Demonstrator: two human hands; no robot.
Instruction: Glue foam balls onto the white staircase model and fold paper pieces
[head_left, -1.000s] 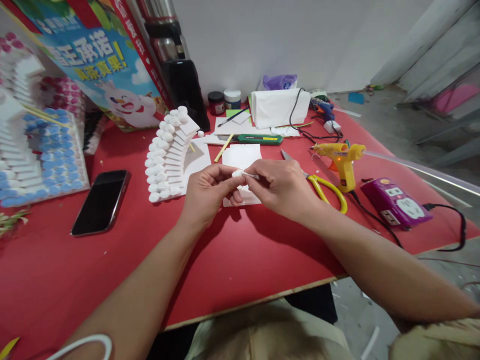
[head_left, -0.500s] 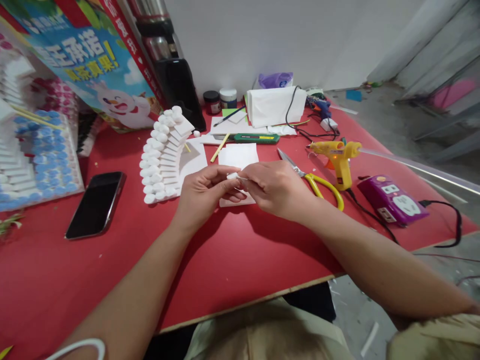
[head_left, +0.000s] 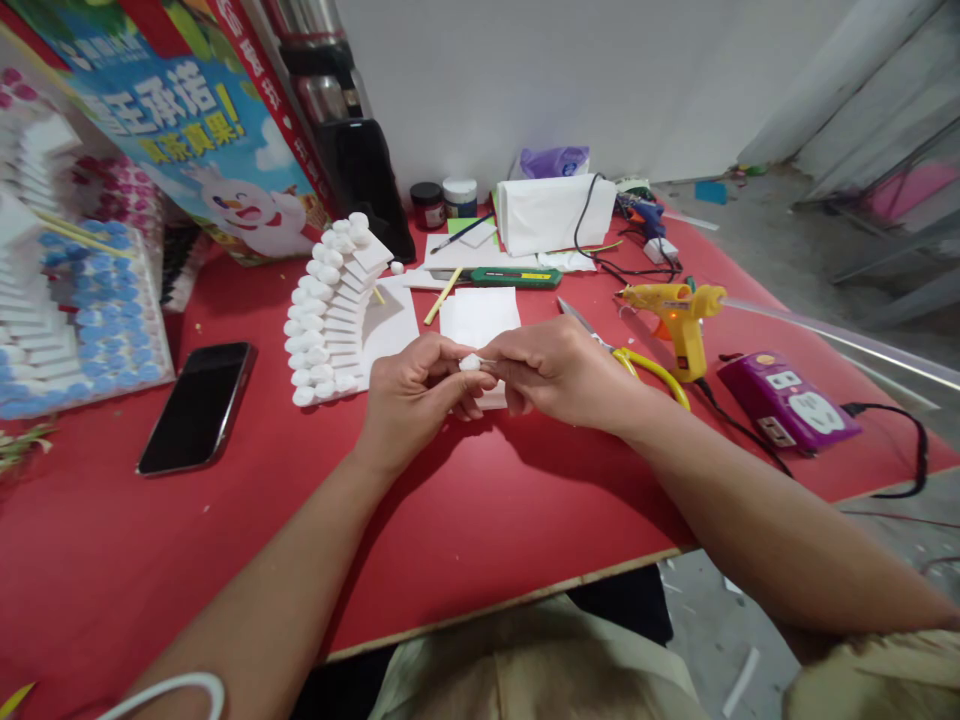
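My left hand (head_left: pixel 427 390) pinches a small rounded white piece (head_left: pixel 470 363) between thumb and fingers. From its right side a thin pale end runs into the closed fingertips of my right hand (head_left: pixel 547 365); its exact kind is too small to make out. Both hands are held over white sheets (head_left: pixel 480 308) on the red table. Left of them stands a curved white model (head_left: pixel 337 325), made of stepped flat pieces edged with small rounded white lumps. Scissors with yellow handles (head_left: pixel 652 370) lie just beyond my right hand, partly hidden by it.
A yellow glue gun (head_left: pixel 679 315) and purple power socket box (head_left: pixel 787 400) are on the right. A green utility knife (head_left: pixel 514 277) lies behind the sheets. On the left are a phone (head_left: pixel 196 408) and a blue-and-white model (head_left: pixel 112 310). The table's front edge (head_left: pixel 510 605) is near my body.
The small white piece has turned between my fingers and now shows a rounder side. My right hand has shifted slightly; the view has moved a little.
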